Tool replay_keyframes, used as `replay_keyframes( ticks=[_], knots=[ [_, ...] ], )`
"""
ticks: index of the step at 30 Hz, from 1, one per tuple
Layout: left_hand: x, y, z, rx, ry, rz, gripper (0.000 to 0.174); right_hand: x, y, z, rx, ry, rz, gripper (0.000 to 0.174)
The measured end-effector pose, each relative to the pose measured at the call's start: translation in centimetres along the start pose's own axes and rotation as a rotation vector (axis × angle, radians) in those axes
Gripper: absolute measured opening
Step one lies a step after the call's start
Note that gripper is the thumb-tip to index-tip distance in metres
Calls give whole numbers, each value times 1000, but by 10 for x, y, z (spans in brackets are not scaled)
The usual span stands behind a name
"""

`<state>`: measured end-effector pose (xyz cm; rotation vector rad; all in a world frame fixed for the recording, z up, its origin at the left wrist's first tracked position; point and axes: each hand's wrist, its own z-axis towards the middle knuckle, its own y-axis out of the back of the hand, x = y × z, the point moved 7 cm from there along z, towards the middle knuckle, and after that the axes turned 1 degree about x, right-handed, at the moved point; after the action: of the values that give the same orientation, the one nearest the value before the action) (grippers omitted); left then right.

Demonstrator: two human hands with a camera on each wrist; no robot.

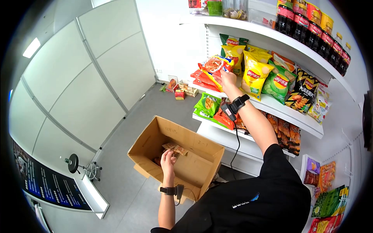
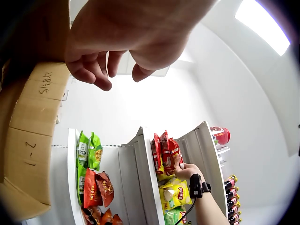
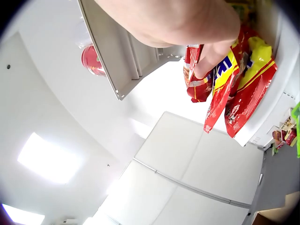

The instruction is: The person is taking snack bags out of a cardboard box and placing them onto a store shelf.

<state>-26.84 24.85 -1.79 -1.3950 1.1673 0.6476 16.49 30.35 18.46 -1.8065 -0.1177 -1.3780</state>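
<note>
My right hand (image 1: 226, 79) is at the left end of the middle shelf. It holds a red packet (image 1: 216, 65) with a food picture, fingers lying over its near side. More red packets (image 3: 248, 101) lie beneath and beside it. My left hand (image 1: 168, 161) hangs over the cardboard box (image 1: 142, 145), its fingers loosely curled around nothing, as the left wrist view shows too. Inside the box lie small brown packets (image 1: 179, 150), partly hidden by that hand. Yellow chip bags (image 1: 254, 75) stand right of my right hand.
A green chip bag (image 1: 278, 82) and a black one (image 1: 303, 91) stand farther right. Cola bottles (image 1: 301, 25) line the top shelf (image 1: 233, 24). Below are green packets (image 1: 208, 104). A cable hangs from my right wristband (image 1: 235, 106). A stool (image 1: 92, 171) stands far left.
</note>
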Motion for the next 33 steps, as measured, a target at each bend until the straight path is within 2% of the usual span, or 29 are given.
replay_keyframes(
  ticks=[7,16,23,30,33],
  knots=[
    [3,1,3,-9,14,3,28,2,4,-7,93,-160,-48,34],
    [8,4,7,-3,28,-16,30,4,18,-13,88,-272,-113,44],
    [18,6,7,-1,49,-9,30,8,32,-45,127,-258,-123,53],
    [22,0,2,-3,87,-3,28,-9,70,-87,60,-278,-10,43],
    [29,2,3,-11,92,-1,27,-27,79,-105,68,-355,-9,39]
  ],
)
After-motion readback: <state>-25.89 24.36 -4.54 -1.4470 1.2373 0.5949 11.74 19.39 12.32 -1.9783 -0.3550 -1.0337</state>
